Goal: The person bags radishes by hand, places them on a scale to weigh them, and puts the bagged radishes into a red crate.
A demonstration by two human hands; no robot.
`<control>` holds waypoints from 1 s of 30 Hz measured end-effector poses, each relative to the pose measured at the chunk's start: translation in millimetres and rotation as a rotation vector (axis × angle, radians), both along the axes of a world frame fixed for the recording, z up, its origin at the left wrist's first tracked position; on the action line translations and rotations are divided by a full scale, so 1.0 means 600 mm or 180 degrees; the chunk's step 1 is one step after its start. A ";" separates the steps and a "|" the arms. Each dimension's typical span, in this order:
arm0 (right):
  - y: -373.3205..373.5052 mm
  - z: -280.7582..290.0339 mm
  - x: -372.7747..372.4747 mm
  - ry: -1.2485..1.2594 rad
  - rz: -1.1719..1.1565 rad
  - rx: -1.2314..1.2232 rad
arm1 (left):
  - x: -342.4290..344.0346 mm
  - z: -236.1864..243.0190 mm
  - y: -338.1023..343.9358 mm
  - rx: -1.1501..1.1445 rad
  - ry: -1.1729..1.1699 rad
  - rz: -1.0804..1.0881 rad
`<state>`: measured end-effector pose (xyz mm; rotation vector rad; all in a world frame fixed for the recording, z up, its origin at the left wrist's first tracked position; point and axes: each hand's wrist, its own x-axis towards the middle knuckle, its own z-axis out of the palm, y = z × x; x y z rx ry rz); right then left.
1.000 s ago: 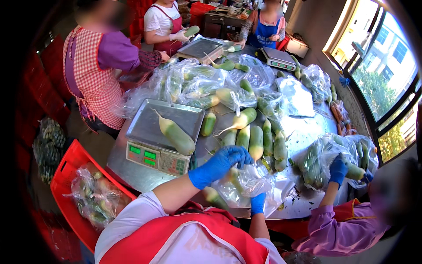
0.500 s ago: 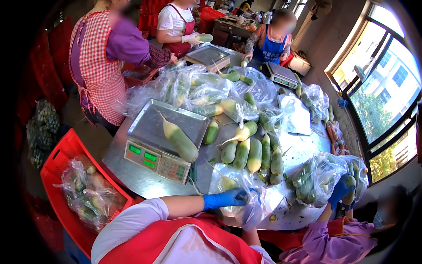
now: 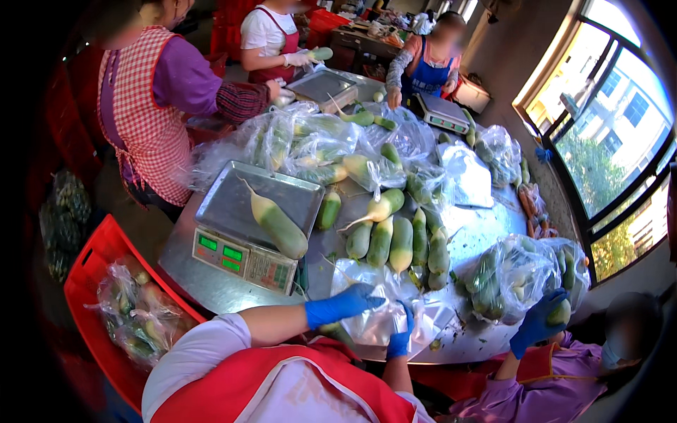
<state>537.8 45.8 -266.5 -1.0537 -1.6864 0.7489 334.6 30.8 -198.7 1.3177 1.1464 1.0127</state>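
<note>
My left hand (image 3: 344, 304), in a blue glove, pinches the edge of a clear plastic bag (image 3: 386, 302) at the table's near side. On the bag's other side my right hand (image 3: 400, 333), also blue-gloved, is closed on the film with its fingers pointing up. More clear plastic lies flat beneath them. Just beyond my hands several green radishes (image 3: 401, 243) lie in a row. A large green-and-white radish (image 3: 276, 220) rests on the steel pan of a digital scale (image 3: 240, 259), its thin root pointing away from me. Part of a green thing shows below my left wrist.
A red crate (image 3: 113, 345) with bagged radishes stands at my left. Bagged radishes (image 3: 504, 282) are piled at the right, where a co-worker's blue-gloved hand (image 3: 539, 324) holds a radish. Three other people stand around the metal table (image 3: 183, 278). Two more scales (image 3: 444, 113) sit farther back.
My right hand, previously covered by the clear plastic, now shows uncovered, gripping the bag. My left hand has moved up and left. The right-hand co-worker has lifted a radish off the bagged pile.
</note>
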 end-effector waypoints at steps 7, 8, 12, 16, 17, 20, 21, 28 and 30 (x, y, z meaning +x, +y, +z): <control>0.010 0.040 -0.016 0.1125 -0.0201 -0.0860 | -0.121 0.179 -0.049 -0.0735 -0.1059 0.0035; 0.007 0.076 -0.032 0.1032 -0.0052 -0.0615 | -0.129 0.166 -0.052 -0.0713 -0.0956 -0.0070; 0.014 0.126 -0.048 0.2202 0.1444 -0.2784 | -0.134 0.107 -0.064 -0.0780 -0.0286 -0.0177; 0.028 0.158 -0.043 0.2539 0.1772 -0.3050 | -0.155 0.052 -0.089 -0.0876 0.0429 -0.0103; 0.024 0.166 -0.044 0.2455 0.1504 -0.3579 | -0.156 0.050 -0.093 -0.0814 0.0422 -0.0104; 0.026 0.157 -0.031 0.1818 0.2545 -0.3278 | -0.163 0.053 -0.102 -0.0691 0.0632 -0.0112; 0.025 0.162 -0.035 0.1449 0.2691 -0.3024 | -0.167 0.054 -0.105 -0.0695 0.0854 -0.0120; 0.012 0.158 -0.070 0.0522 0.1632 -0.2667 | -0.186 0.023 -0.130 0.0152 0.1614 0.0513; -0.006 0.176 -0.088 0.0738 0.1283 -0.2567 | -0.183 0.057 -0.141 0.0490 0.1380 0.1216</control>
